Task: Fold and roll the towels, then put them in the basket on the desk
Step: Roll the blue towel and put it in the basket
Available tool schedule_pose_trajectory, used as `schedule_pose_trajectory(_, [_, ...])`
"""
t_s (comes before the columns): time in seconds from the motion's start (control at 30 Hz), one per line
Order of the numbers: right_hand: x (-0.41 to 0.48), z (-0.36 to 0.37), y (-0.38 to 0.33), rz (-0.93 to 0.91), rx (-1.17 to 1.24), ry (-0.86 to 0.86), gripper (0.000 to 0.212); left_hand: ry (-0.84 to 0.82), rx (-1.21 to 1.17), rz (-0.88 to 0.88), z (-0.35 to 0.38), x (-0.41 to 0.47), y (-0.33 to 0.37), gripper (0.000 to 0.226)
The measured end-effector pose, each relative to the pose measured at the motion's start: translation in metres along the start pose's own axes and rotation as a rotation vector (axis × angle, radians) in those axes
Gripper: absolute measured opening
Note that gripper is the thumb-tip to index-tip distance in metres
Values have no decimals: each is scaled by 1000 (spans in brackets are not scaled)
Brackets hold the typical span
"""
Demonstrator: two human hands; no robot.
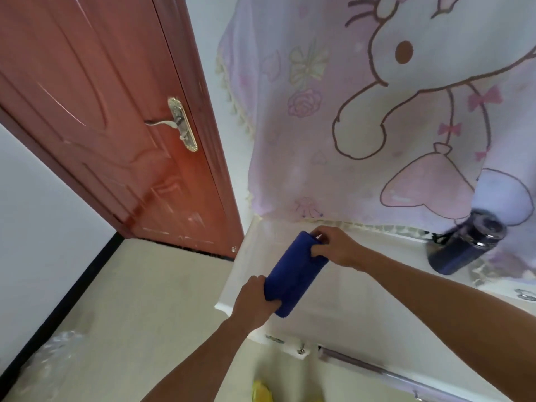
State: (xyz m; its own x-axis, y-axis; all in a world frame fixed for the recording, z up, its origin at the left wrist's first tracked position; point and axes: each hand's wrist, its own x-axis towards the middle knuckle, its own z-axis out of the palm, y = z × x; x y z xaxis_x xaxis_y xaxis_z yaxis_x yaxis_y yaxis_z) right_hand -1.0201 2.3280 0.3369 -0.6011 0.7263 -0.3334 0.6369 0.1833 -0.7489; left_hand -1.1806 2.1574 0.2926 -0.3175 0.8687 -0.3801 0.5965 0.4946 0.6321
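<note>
One dark-blue terry towel (295, 271), wound into a tight cylinder, sits at the left end of the white desk (362, 300), lying on or just above its top; which, I cannot tell. Both hands hold it. The left grip (255, 297) is closed round the near end, fingers curled under the roll. The right grip (336, 248) pinches the far end, its fingertips tucked into the roll's edge.

Folding and rolling look finished for this towel, so the step in hand is most likely firming the roll or tucking in its loose edge before carrying it off. The next move calls for keeping pressure on both ends so the roll does not spring open, then carrying it to the basket. No basket shows here, so the head must turn to find it.

Well to the right on the desk stands a dark-blue metal bottle (464, 245), the only container in view; what it holds cannot be seen. Behind it hangs a pale pink cartoon-printed cloth (377, 111), draped down to the desk's back edge. Left of that is a red-brown wooden door (101, 111).
</note>
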Motion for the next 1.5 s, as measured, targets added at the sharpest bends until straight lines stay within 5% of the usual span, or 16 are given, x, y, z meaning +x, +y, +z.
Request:
schedule_pose_trajectory(0.3, [128, 28, 11, 300, 236, -40, 29, -67, -77, -151, 10, 84, -23, 39])
schedule_pose_trajectory(0.43, [155, 43, 16, 415, 299, -142, 29, -141, 0, -75, 11, 102, -34, 22])
schedule_pose_trajectory(0.7, [165, 39, 22, 536, 395, -349, 29, -126, 145, 67, -3, 102, -50, 21])
schedule_pose_trajectory(0.87, [170, 76, 30, 546, 419, -138, 31, -99, 233, 96, 0, 98, -45, 24])
schedule_pose_trajectory(1.07, [156, 58, 7, 312, 431, -176, 25, 81, -155, -132, 6, 113, -35, 75])
schedule_pose_trajectory(1.17, [152, 32, 1, 320, 548, -227, 20, -67, -517, -274, -2, 120, -29, 97])
schedule_pose_trajectory(1.37, [154, 23, 12, 367, 582, -163, 17, -234, -927, -363, -8, 117, -17, 50])
schedule_pose_trajectory(1.5, [155, 58, 29, 218, 191, -27, 15, -102, -683, -399, 1, 106, -23, 51])
